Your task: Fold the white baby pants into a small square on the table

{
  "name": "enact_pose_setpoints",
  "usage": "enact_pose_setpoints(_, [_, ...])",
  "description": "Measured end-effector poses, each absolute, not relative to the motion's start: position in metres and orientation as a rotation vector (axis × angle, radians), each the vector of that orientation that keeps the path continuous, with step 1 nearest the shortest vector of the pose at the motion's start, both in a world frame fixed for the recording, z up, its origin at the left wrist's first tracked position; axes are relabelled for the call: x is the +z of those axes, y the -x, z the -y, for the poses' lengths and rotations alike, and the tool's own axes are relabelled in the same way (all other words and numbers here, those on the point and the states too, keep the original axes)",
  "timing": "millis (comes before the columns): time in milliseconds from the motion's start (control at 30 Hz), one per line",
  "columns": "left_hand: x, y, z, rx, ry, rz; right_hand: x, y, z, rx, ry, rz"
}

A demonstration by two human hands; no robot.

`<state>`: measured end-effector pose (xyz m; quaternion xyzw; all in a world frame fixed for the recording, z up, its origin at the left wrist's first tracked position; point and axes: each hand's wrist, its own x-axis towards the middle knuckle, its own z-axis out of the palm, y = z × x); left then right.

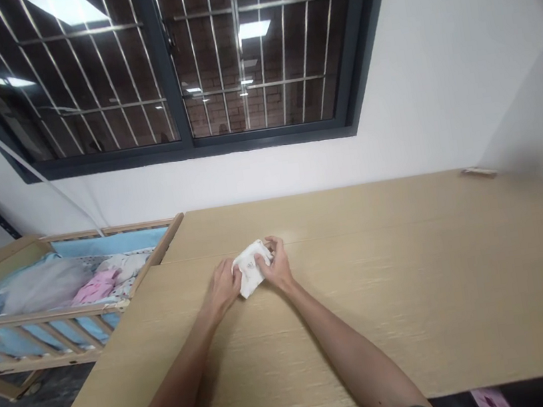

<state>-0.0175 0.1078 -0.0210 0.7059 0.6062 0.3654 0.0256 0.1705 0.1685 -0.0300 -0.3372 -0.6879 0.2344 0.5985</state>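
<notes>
A small white folded bundle (pixel 249 270), soft-looking with a faint printed mark on its face, is held tilted above or on the wooden tabletop. It could be folded cloth or a soft packet; I cannot tell which. My left hand (pixel 224 284) grips its left edge, thumb on the near face. At the upper right, my right hand (pixel 277 265) pinches the other side, with the thumb pressed on the front and the fingers curled behind. Both palms are partly turned from view, and the back of the bundle is hidden.
The wide wooden table (pixel 415 291) reaches the white wall under a barred window (pixel 252 65). On its left stands a wooden crib (pixel 40 320) holding clothes and a pink cloth (pixel 96 286). A small flat object (pixel 479 171) lies at the far right corner.
</notes>
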Motion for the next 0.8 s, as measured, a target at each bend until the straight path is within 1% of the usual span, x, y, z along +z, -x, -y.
enact_pose_setpoints(167, [-0.021,0.011,-0.102,1.189,-1.862,-1.952,-0.04,-0.165,-0.174,0.946,0.686,1.531])
enact_pose_setpoints(267, [-0.021,0.007,-0.1,1.133,-1.752,-1.949,-0.047,-0.166,-0.18,1.049,0.724,1.502])
enact_pose_setpoints(467, [-0.02,0.002,-0.095,0.964,-1.716,-2.003,-0.054,-0.166,-0.188,0.941,0.979,1.423])
enact_pose_setpoints(700, [-0.018,-0.002,-0.08,0.703,-1.897,-2.138,-0.055,-0.163,-0.186,0.85,0.971,1.706])
enact_pose_setpoints(800, [-0.011,-0.003,-0.076,0.67,-1.99,-2.17,-0.045,-0.169,-0.182,0.686,0.991,1.743])
